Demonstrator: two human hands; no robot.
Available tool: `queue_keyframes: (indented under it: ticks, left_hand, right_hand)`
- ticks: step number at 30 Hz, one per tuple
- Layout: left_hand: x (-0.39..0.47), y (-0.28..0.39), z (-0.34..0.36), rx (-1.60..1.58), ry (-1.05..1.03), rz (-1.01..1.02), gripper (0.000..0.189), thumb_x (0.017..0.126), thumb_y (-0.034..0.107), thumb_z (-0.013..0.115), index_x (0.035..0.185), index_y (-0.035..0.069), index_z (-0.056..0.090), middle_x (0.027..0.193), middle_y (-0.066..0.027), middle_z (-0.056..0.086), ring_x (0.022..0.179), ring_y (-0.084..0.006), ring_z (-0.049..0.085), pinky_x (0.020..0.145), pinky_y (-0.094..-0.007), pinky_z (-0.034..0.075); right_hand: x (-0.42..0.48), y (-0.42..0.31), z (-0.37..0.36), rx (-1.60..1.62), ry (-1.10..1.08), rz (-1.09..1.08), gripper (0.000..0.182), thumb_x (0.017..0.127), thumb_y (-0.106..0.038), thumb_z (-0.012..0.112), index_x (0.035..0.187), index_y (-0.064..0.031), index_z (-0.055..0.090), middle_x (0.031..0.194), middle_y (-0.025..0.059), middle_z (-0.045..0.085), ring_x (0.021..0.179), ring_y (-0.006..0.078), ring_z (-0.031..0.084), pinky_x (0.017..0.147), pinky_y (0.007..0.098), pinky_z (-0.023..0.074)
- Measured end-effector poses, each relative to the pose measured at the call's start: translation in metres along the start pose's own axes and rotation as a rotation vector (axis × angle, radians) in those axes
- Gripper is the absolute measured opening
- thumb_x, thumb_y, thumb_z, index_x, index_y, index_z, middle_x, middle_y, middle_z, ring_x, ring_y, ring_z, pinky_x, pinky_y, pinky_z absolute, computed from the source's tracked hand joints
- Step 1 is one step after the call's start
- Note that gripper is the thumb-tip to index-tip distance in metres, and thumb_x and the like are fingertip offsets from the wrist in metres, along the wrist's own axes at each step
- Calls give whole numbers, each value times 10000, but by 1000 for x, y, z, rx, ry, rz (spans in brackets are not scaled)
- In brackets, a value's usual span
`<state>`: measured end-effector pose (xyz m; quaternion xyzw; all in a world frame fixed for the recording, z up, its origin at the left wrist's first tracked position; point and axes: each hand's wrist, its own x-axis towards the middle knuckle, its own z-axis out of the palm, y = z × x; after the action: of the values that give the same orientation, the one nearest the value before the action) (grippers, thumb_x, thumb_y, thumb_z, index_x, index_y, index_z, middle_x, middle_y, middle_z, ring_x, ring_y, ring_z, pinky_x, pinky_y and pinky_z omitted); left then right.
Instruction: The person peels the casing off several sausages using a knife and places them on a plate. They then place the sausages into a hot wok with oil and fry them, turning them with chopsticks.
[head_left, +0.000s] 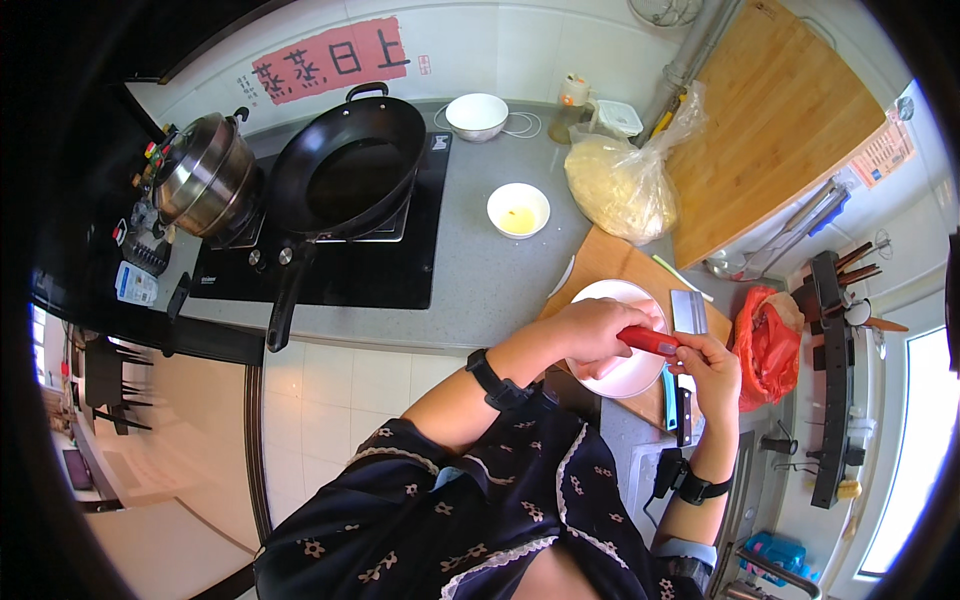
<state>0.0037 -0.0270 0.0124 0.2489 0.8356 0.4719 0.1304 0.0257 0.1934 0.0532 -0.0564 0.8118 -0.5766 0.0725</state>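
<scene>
Both my hands meet over a white bowl (626, 384) that stands on a wooden cutting board (600, 259). My left hand (592, 330) grips one end of a red-wrapped stick (646, 340), which looks like a sausage in its casing. At its other end, the fingers of my right hand (705, 364) pinch the wrapper. Pale pink sausages (600, 367) lie in the bowl, partly hidden by my left hand. Right of the bowl lies a kitchen knife with a broad metal blade (688, 311) and a black handle (684, 420). A light blue tool (670, 401) lies beside its handle.
A black wok (352, 172) and a steel steamer pot (206, 176) stand on the cooktop (360, 277). A small bowl with yellowish liquid (519, 211) and a plastic bag of pale food (622, 184) stand behind the board. A red plastic bag (769, 352) sits at right.
</scene>
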Motion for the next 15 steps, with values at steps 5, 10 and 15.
queue_keyframes:
  ticks: [5,10,15]
  left_hand:
    - [1,-4,-6,-49,-19,104,453,730,145,710,1172,123,610,1084,-140,649,996,-308,616,852,-393,470]
    - [-2,2,-9,-25,186,300,367,706,42,718,1059,91,631,945,-101,636,895,-305,597,796,-377,464]
    - [-2,7,-15,118,96,155,321,751,95,669,1067,140,643,1035,-76,643,1007,-302,569,890,-399,417]
  right_hand:
    - [-5,-2,-4,-1,-7,13,146,880,-41,611,993,37,662,813,95,676,712,136,662,662,242,536]
    - [-3,-18,0,1,-38,41,168,875,-60,607,992,43,669,819,81,678,735,124,660,653,237,529]
    - [-11,-30,1,-420,28,-214,154,821,-55,622,943,15,685,786,122,663,698,211,660,633,302,515]
